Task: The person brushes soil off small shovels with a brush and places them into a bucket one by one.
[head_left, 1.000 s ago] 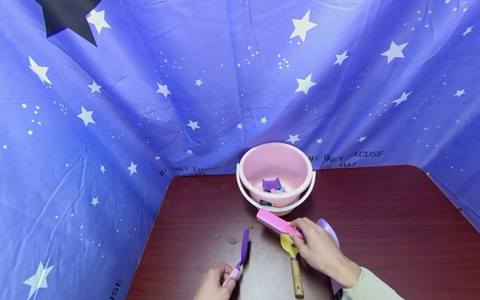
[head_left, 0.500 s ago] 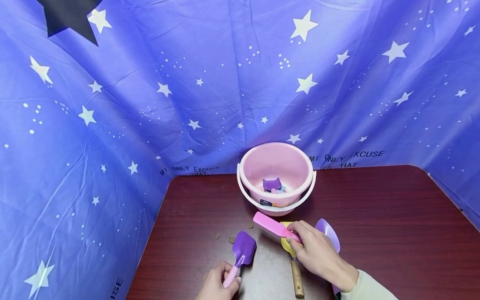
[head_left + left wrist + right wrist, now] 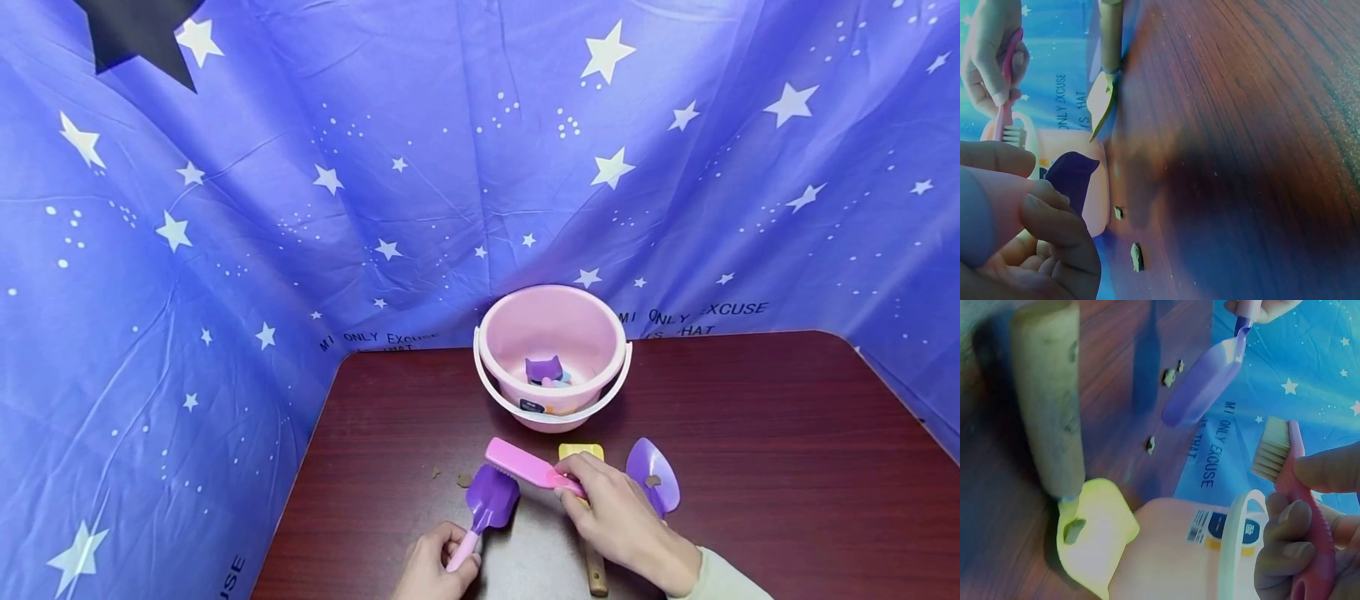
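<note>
booth-like setup, room type unclear: star-printed blue cloth [image 3: 442, 200] behind and beside wood-grain table [image 3: 780, 450]

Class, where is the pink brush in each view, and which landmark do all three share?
Head: brush low, just right of centre, in the right hand.
Left wrist: brush at upper left.
Right wrist: brush at the right, mostly in the lower half.
Shared landmark: the bucket.

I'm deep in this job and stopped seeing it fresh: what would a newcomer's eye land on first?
Probably the blue star-printed backdrop, which fills most of the head view behind the dark red table. Next, the pale pink bucket near the table's far edge. In front of it, the left hand holds a purple shovel and the right hand a pink brush.
</note>
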`<act>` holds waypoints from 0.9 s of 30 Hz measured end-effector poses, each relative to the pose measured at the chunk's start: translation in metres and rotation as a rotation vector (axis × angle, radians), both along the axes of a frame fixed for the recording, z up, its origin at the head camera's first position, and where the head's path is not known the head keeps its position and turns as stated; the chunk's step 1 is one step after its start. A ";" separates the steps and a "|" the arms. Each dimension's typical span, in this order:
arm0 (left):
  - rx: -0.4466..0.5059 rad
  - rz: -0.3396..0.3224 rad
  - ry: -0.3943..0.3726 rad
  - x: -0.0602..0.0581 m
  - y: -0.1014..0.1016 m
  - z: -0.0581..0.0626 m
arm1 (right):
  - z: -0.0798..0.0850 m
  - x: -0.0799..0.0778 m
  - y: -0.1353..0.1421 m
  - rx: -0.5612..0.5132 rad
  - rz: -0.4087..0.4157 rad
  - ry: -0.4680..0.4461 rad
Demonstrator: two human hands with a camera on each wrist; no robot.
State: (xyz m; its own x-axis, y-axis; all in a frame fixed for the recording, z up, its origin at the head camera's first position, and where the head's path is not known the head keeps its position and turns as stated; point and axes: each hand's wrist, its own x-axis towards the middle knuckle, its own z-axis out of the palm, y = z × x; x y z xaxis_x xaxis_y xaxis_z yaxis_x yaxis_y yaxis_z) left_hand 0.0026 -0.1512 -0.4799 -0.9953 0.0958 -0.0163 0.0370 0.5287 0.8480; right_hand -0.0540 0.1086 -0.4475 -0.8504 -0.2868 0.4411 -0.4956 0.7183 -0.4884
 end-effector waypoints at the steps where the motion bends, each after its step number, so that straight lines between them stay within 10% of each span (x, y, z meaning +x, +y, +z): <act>1: 0.002 0.002 0.009 0.000 0.000 0.000 | 0.000 0.001 -0.002 -0.004 0.006 -0.002; 27: 0.037 0.019 0.059 -0.001 0.002 0.003 | -0.018 0.019 -0.026 -0.073 0.169 -0.087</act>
State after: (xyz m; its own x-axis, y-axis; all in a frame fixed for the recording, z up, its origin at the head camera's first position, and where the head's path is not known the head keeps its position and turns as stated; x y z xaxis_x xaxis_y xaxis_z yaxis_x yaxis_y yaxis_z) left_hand 0.0015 -0.1492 -0.4774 -0.9960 0.0767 0.0452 0.0775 0.4980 0.8637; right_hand -0.0348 0.0828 -0.4650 -0.8288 -0.3985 0.3927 -0.5595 0.5895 -0.5826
